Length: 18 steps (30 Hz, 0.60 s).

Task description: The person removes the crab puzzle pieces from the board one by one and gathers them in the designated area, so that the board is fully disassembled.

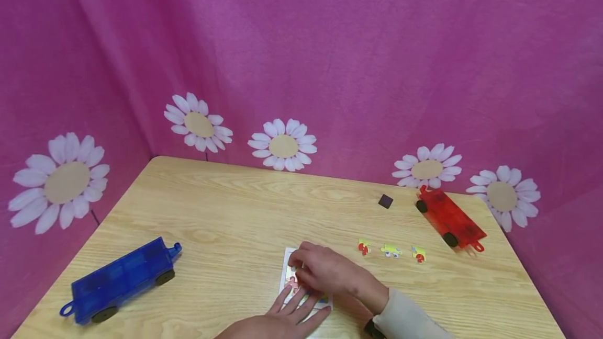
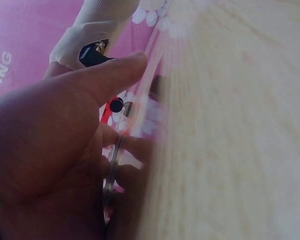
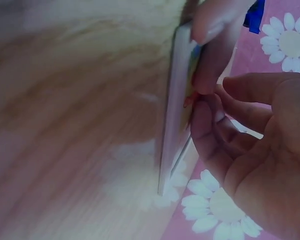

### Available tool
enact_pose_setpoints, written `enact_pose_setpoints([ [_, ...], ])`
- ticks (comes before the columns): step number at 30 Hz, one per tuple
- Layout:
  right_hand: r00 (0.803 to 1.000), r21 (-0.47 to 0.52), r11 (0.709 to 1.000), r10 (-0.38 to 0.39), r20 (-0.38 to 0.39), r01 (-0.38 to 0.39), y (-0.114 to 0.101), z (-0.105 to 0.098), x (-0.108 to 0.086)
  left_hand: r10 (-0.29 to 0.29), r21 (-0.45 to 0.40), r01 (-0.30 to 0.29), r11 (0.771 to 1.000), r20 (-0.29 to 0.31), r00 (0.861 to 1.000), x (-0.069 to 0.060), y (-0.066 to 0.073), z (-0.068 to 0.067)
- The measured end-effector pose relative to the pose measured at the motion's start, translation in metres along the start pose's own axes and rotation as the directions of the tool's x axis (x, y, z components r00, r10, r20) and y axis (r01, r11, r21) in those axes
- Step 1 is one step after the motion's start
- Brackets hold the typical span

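A small white-framed puzzle board (image 1: 288, 258) with coloured pieces lies flat on the table, partly covered by both hands. The left hand (image 1: 282, 322) rests its spread, straight fingers on the lower part of the board; its palm and raised thumb fill the side of the left wrist view (image 2: 50, 140). The right hand (image 1: 330, 271) bends over the board from the right. Its fingertips touch the face of the board (image 3: 176, 110) by a red patch (image 3: 189, 99), with the thumb apart from them. Whether a loose piece is under those fingertips is hidden.
Three loose puzzle pieces, left (image 1: 364, 247), middle (image 1: 391, 250) and right (image 1: 419, 253), lie right of the hands. Beyond them are a red wheeled toy (image 1: 452, 218) and a dark square (image 1: 385, 201). A blue wheeled toy (image 1: 122, 279) stands at left.
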State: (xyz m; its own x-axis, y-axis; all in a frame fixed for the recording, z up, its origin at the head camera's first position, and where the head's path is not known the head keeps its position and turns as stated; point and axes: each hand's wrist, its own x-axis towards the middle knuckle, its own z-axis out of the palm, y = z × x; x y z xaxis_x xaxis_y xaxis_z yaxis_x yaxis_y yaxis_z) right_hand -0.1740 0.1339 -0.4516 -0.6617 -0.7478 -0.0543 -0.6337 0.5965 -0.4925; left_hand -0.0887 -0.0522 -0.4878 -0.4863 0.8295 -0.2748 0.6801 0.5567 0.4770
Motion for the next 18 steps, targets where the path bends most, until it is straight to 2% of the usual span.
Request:
enact_pose_setpoints([
  [8,1.000,0.092,0.996,0.021,-0.021,-0.019,-0.0012,-0.0007,0.0050,0.016,0.039,-0.014,0.999,-0.033,0.999,0.0009,0.0011,0.0018],
  [14,0.998,0.155,0.986,0.061,-0.034,-0.055,0.0001,-0.0007,0.0061,-0.005,-0.066,0.007,0.998,0.028,1.000,0.0021,0.0005,-0.0009],
  [18,0.996,0.202,0.977,0.081,-0.047,-0.070,0.0005,-0.0010,0.0046,-0.012,-0.061,0.015,0.998,0.038,0.999,0.0030,0.0018,-0.0021],
])
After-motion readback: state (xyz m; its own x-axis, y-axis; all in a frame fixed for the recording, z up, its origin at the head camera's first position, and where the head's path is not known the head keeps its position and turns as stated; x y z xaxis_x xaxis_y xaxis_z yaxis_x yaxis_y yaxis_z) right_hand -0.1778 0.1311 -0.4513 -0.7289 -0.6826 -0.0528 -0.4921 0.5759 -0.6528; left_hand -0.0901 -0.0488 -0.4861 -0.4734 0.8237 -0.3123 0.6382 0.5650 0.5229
